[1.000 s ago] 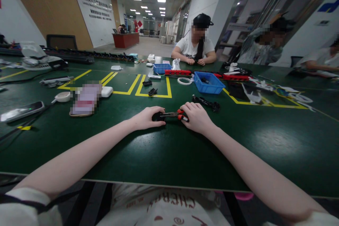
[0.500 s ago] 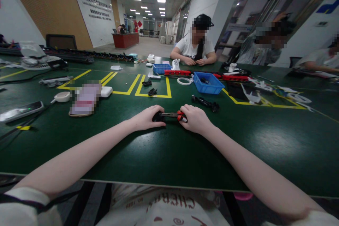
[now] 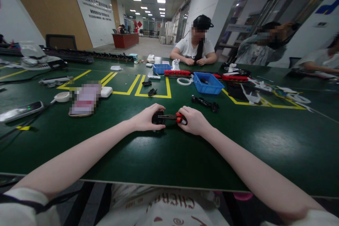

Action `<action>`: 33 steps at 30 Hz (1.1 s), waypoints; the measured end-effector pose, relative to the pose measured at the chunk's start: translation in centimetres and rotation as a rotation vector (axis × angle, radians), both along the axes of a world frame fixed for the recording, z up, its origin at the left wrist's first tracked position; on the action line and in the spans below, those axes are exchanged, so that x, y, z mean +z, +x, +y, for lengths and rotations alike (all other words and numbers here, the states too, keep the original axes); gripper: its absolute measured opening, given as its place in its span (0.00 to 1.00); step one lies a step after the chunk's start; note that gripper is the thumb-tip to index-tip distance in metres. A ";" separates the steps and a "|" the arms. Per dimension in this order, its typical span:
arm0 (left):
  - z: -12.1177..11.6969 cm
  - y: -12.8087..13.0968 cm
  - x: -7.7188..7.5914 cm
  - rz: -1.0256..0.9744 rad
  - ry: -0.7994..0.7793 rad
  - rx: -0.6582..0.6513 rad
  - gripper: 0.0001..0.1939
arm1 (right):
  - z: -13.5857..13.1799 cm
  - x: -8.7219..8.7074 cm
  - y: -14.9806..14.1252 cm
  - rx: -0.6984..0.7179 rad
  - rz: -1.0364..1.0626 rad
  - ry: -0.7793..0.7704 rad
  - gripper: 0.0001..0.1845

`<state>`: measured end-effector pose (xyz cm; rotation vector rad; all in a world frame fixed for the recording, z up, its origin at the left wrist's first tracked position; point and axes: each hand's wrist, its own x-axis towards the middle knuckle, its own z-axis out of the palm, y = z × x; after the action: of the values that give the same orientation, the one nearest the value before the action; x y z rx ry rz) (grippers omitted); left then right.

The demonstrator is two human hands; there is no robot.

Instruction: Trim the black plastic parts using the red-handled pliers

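In the head view, my left hand (image 3: 146, 117) is closed round a small black plastic part (image 3: 159, 122), thumb below and fingers above. My right hand (image 3: 195, 120) grips needle-nose pliers (image 3: 181, 118) by their red handles. The pliers point left, and their metal jaws reach the black part between my left thumb and fingers. What the jaw tips pinch there, if anything, is too small to make out. Past my right hand, a long black jointed part (image 3: 205, 103) lies on the green table (image 3: 169, 155).
Two small black pieces (image 3: 152, 92) lie within yellow tape lines ahead. A blue bin (image 3: 208, 83) with dark parts stands beyond, beside a white ring (image 3: 184, 81). To the left are a phone (image 3: 86, 99) and a white case (image 3: 106, 91). Another person (image 3: 194, 44) sits opposite.
The pliers have shifted slightly left and down, with their jaws further over the black part. That part has turned a little in my left hand.
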<state>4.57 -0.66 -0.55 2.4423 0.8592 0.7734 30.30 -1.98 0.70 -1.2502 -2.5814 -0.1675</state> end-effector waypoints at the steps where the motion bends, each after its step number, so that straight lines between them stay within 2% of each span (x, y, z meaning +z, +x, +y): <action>1: 0.0 0.0 0.0 0.001 0.000 -0.003 0.32 | 0.0 0.0 0.0 0.009 0.007 -0.003 0.11; 4: 0.0 0.1 0.0 0.016 -0.009 -0.024 0.33 | 0.0 -0.1 0.0 0.027 0.034 -0.010 0.11; 11: 0.0 0.8 0.4 -0.014 0.014 -0.038 0.28 | 0.4 -0.3 0.5 0.020 0.122 -0.035 0.09; 19: 0.0 1.0 0.8 0.137 -0.015 -0.042 0.28 | 0.4 -0.4 0.6 0.028 0.179 -0.071 0.09; 26: 0.4 2.5 1.7 0.106 -0.003 -0.042 0.20 | 0.8 -0.4 1.3 0.020 0.200 -0.059 0.09; 30: 1.3 3.4 1.4 0.065 0.003 -0.023 0.17 | 1.3 -0.5 1.9 -0.026 0.173 -0.025 0.10; 33: 1.6 3.4 0.9 0.108 -0.017 -0.031 0.18 | 1.5 -0.6 1.9 -0.041 0.138 -0.007 0.13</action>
<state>7.98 0.99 0.30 2.4955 0.8617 0.6250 32.24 -0.46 0.10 -1.2707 -2.4433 -0.0772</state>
